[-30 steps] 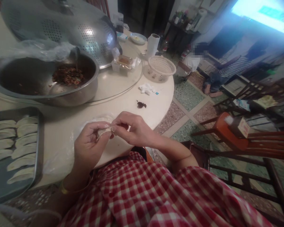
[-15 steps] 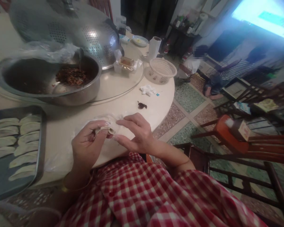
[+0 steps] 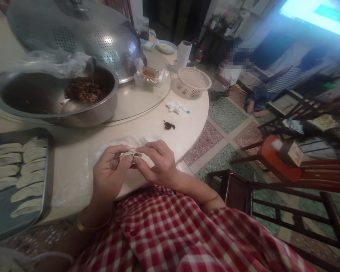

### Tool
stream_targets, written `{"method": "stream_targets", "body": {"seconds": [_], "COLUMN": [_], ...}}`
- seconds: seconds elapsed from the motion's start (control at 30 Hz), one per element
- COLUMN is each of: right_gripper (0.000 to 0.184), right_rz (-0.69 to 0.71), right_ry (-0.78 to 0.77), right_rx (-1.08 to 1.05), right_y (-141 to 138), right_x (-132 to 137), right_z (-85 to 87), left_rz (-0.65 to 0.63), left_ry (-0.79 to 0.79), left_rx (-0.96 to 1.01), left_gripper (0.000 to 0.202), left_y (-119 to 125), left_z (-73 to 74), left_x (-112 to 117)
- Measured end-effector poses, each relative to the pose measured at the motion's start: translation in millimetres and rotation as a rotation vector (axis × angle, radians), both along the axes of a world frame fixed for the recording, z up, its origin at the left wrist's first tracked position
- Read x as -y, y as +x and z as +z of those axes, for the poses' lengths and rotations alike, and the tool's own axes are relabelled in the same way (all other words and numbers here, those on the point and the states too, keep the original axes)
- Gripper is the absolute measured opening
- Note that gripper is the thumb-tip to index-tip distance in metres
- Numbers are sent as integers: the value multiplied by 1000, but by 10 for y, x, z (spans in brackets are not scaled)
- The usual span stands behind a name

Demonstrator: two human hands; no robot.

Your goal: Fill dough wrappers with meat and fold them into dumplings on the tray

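A half-folded dumpling [image 3: 132,154] is held between both hands above the table's near edge. My left hand [image 3: 111,166] pinches its left side with thumb and fingers. On its right end, my right hand [image 3: 156,160] closes thumb and index finger on the dough edge. Part of the dumpling is hidden behind the fingers. To the left, a metal tray [image 3: 49,170] carries several folded dumplings [image 3: 31,166] in two rows. Beyond it stands a large steel bowl [image 3: 102,111] with dark minced filling [image 3: 83,90] inside and a plastic bag over its far rim.
A perforated steel lid [image 3: 102,37], a plastic food box [image 3: 150,74] and a white basket [image 3: 194,81] are on the table. Crumpled tissue [image 3: 175,107] and a dark scrap [image 3: 169,125] lie nearer. Wooden chairs [image 3: 277,155] stand right; two people are farther back.
My right hand has moved left onto the dumpling, and its thumb and index finger have closed on the edge. My left hand has shifted slightly right with the dumpling.
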State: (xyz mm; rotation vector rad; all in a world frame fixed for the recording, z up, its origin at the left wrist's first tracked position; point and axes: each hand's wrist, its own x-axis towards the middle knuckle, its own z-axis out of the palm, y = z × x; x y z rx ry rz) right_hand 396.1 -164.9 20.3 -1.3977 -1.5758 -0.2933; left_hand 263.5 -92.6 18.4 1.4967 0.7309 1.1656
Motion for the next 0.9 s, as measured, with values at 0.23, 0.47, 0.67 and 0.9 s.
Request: {"method": "stream_targets", "body": {"seconds": [0.23, 0.47, 0.67, 0.9], "right_gripper": [25, 16, 15, 14], "right_rz": [77, 253, 223, 319], "right_ry": [41, -163, -344, -382], "right_rx": [-147, -259, -379, -477], "right_y": [79, 188, 210, 209], "right_x": [36, 36, 50, 35], "right_z": [152, 309, 361, 416], "left_rz": [-25, -30, -20, -22], "left_ry": [-61, 40, 69, 91], "left_rx": [0, 26, 72, 50], "left_gripper": [20, 9, 7, 6], "left_y": [-4, -29, -49, -61], "left_z": [57, 97, 66, 64], "left_x": [16, 61, 68, 77]}}
